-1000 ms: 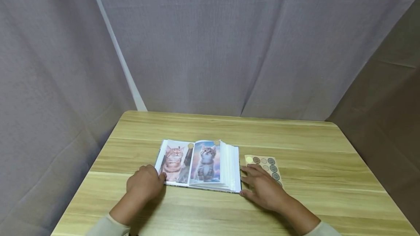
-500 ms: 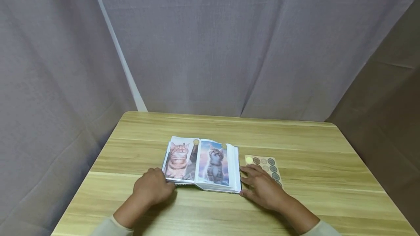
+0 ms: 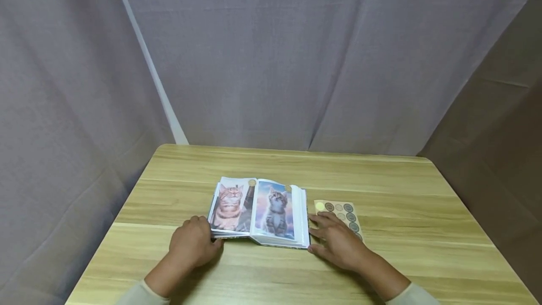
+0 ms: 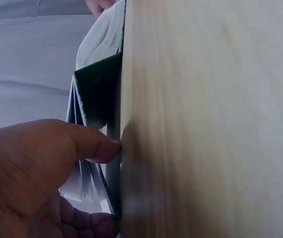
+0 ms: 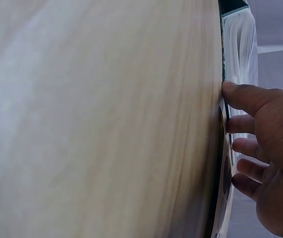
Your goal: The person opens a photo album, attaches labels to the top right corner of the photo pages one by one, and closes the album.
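Observation:
A photo album (image 3: 275, 213) lies open on the table, with an orange cat picture (image 3: 228, 208) on the left page and a grey kitten picture (image 3: 276, 215) on the right. Round gold stickers sit near the top corners of both pages. My left hand (image 3: 192, 244) grips the left cover at its lower left corner; in the left wrist view the thumb (image 4: 99, 146) is at the near edge and the fingers are at the outer edge. That cover stands slightly tilted off the table. With fingers spread, my right hand (image 3: 338, 241) touches the album's right edge.
A sheet of round stickers (image 3: 340, 207) lies right of the album, partly under my right hand. The wooden table (image 3: 381, 182) extends around both. Grey curtains (image 3: 254, 60) hang behind and at the sides.
My left hand has moved right, bringing the album's left side inward and tilting it up; the open pages shifted right with it. My right hand has stayed in place.

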`<state>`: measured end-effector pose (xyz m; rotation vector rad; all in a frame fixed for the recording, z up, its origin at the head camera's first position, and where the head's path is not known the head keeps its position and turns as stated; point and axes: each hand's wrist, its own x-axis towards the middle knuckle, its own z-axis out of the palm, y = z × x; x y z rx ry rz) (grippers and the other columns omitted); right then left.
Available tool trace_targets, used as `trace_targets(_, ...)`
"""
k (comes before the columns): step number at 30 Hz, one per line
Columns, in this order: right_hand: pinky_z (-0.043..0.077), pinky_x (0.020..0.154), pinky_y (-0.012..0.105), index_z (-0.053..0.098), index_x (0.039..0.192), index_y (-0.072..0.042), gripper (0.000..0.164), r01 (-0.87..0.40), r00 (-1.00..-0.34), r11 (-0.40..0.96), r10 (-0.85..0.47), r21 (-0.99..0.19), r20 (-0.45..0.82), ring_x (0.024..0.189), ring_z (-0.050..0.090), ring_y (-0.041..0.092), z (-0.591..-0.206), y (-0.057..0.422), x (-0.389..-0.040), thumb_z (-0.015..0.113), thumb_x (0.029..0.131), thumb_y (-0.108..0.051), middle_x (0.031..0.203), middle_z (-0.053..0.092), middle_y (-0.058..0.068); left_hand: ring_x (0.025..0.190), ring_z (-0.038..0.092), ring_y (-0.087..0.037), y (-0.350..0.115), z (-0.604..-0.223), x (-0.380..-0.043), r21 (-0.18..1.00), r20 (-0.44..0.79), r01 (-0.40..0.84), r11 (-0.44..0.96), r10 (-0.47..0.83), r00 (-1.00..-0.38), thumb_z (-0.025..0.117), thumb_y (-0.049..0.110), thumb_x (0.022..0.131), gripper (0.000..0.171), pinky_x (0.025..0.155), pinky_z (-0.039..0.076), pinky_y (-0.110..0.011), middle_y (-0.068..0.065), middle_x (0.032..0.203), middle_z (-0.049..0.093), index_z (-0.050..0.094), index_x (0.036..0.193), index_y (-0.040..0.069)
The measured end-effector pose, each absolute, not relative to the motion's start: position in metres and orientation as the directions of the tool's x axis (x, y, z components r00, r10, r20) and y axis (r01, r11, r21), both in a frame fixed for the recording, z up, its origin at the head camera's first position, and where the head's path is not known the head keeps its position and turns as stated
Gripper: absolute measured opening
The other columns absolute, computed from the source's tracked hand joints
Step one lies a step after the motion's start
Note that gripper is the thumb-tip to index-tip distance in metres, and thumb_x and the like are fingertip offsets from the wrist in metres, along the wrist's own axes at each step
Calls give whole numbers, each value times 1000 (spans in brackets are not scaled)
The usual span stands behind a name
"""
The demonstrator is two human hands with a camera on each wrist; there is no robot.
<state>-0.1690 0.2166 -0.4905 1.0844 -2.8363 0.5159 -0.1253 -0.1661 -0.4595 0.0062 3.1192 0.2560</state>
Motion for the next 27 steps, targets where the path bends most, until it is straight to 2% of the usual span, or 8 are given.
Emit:
trace_targets(6, 37, 111, 59, 75, 119, -2, 47, -658, -751, 697, -635, -285, 182, 136, 47, 40, -491, 215, -171, 79, 89, -38, 146, 57, 14, 68, 56, -31, -166, -462, -123, 106, 70, 31, 994, 24, -997, 71, 48, 80, 51, 57, 47, -46, -11, 72, 51, 55, 80, 0)
trace_targets(10, 38, 111, 59, 75, 119, -2, 47, -658, -752, 697, -632, -287, 188, 135, 48, 40, -492, 214, -170, 79, 89, -38, 145, 57, 15, 68, 59, -30, -169, -463, -122, 167, 100, 30, 985, 14, -995, 78, 49, 78, 53, 59, 49, -46, -9, 72, 54, 57, 83, 1)
trace_targets(14, 38, 110, 58, 76, 118, -2, 47, -659, -751, 696, -631, -285, 195, 134, 49, 40, -493, 214, -170, 80, 88, -37, 144, 58, 15, 84, 67, -34, -173, -461, -122, 355, 85, 10, 935, -21, -996, 91, 42, 71, 66, 73, 55, -51, -14, 90, 67, 62, 106, -5)
trace_targets(18, 38, 111, 58, 76, 118, -1, 47, -658, -752, 694, -628, -292, 202, 134, 49, 40, -493, 215, -170, 81, 87, -37, 144, 58, 15, 111, 65, -38, -176, -452, -125, 590, 55, 11, 807, -27, -998, 96, 29, 69, 94, 95, 52, -55, -23, 120, 67, 48, 140, -9)
trace_targets(20, 37, 111, 58, 76, 118, -1, 47, -656, -753, 694, -626, -296, 203, 134, 49, 40, -493, 216, -170, 81, 87, -37, 144, 58, 15, 108, 66, -34, -177, -445, -127, 712, 32, -4, 702, -38, -999, 95, 25, 71, 99, 94, 52, -52, -22, 121, 67, 40, 147, -7)
trace_targets(23, 38, 111, 58, 76, 118, -2, 48, -651, -757, 698, -622, -297, 200, 134, 49, 40, -493, 217, -169, 81, 87, -37, 144, 58, 15, 100, 68, -29, -176, -436, -129, 888, -20, -24, 460, -15, -1000, 89, 17, 80, 95, 86, 56, -43, -19, 116, 68, 31, 152, -3)
trace_targets(25, 38, 110, 58, 76, 118, -2, 47, -649, -760, 701, -619, -295, 199, 134, 49, 40, -493, 217, -168, 80, 88, -38, 144, 58, 14, 98, 68, -27, -173, -435, -130, 948, -52, -35, 316, 45, -998, 84, 15, 85, 88, 82, 58, -36, -17, 115, 69, 31, 153, -3)
trace_targets(27, 39, 110, 58, 76, 118, -2, 47, -647, -762, 703, -616, -297, 202, 134, 49, 39, -493, 218, -168, 81, 87, -38, 144, 58, 14, 104, 68, -29, -169, -436, -131, 969, -68, -32, 244, 140, -988, 80, 15, 90, 79, 85, 58, -33, -17, 119, 68, 35, 152, -4)
